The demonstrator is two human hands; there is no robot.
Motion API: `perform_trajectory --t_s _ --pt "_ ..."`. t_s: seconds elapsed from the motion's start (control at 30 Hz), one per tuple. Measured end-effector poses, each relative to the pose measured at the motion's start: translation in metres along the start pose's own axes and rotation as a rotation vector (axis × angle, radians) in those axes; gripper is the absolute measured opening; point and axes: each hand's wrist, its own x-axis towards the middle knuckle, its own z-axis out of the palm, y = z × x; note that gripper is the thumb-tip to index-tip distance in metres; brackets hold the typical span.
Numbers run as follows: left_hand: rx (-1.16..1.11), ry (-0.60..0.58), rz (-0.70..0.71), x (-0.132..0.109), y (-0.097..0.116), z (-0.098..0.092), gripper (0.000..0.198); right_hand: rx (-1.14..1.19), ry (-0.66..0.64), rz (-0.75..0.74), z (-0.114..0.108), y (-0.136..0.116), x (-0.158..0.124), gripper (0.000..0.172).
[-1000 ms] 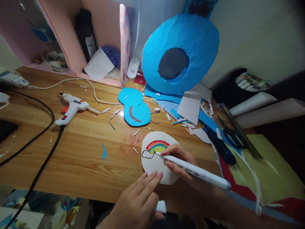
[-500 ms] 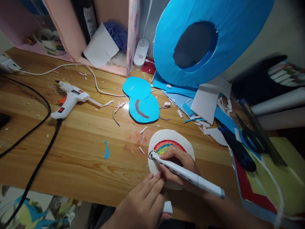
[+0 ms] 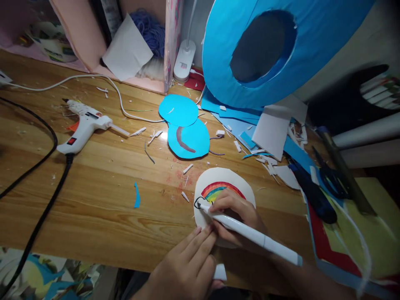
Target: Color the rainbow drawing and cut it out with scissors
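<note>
My right hand [image 3: 239, 212] is closed around a white marker [image 3: 256, 234]. The marker's dark tip rests at the left of a round white paper [image 3: 226, 175], on a black cloud-like outline. A rainbow [image 3: 223, 187] in red, orange, blue-green and yellow arches across this paper, partly covered by my right hand. Fingertips of my left hand [image 3: 189, 262] press on the paper's lower edge. A white marker cap [image 3: 220, 272] sticks out between that hand's curled finger and thumb.
A glue gun [image 3: 84, 123] lies at the left with its black cord. Two blue paper discs [image 3: 189, 141] overlap beyond the white paper. A big blue ring [image 3: 215, 62] stands behind. Scissors [image 3: 328, 175] and a dark-blue-handled tool [image 3: 312, 196] lie right, amid paper scraps.
The marker's tip has shifted very slightly along the left of the outline, and its back end has tilted a bit right and down. The left hand stays put. The camera view has shifted slightly.
</note>
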Motion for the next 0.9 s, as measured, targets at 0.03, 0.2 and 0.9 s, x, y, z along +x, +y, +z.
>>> perform_trajectory --t_s 0.03,0.2,0.9 --pt "-0.001 -0.007 0.004 0.000 0.000 -0.001 0.038 0.027 0.004 0.012 -0.001 0.000 0.000 0.024" --pt "-0.001 -0.045 0.011 0.000 -0.001 -0.003 0.037 0.157 0.069 0.109 -0.008 -0.004 0.000 0.022" --pt "0.004 -0.042 0.018 -0.001 0.000 -0.002 0.035 0.047 -0.038 0.135 -0.007 -0.011 0.001 0.018"
